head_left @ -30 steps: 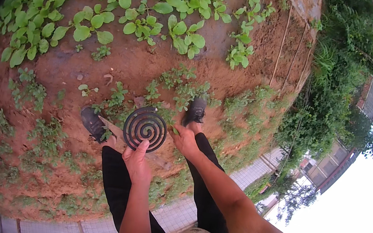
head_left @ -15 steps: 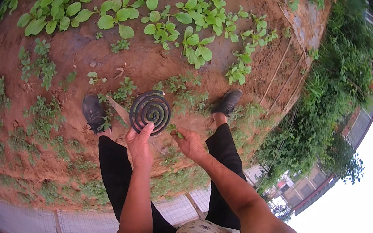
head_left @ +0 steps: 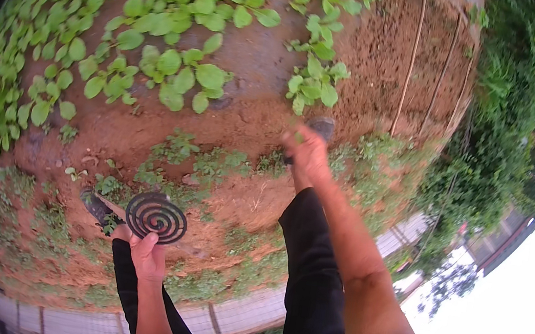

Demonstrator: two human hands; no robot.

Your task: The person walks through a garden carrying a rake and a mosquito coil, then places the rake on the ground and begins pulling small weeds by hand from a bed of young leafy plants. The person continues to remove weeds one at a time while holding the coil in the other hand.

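Observation:
A dark spiral mosquito coil [head_left: 156,218] is pinched at its lower edge by my left hand [head_left: 149,256], thumb on top. The coil is held up over the soil near my left shoe [head_left: 97,208]. My right hand [head_left: 309,152] reaches forward in front of my right shoe [head_left: 322,127], smeared by motion. Its fingers are closed, and a small bit of green leaf [head_left: 297,137] shows blurred at the fingertips. Just beyond that hand grows a leafy green seedling [head_left: 313,88] at the bed's edge.
Rows of leafy seedlings [head_left: 185,73] fill the bed ahead and to the left. Low weeds [head_left: 213,163] grow along the reddish slope. Thin sticks [head_left: 410,64] lie on soil at the right, before dense bushes [head_left: 498,131]. A pale paved strip [head_left: 248,304] runs behind my legs.
My right hand has moved forward and right, away from the coil, toward the seedlings at the bed's edge. My left hand still holds the coil, now lower left in view. The view has shifted.

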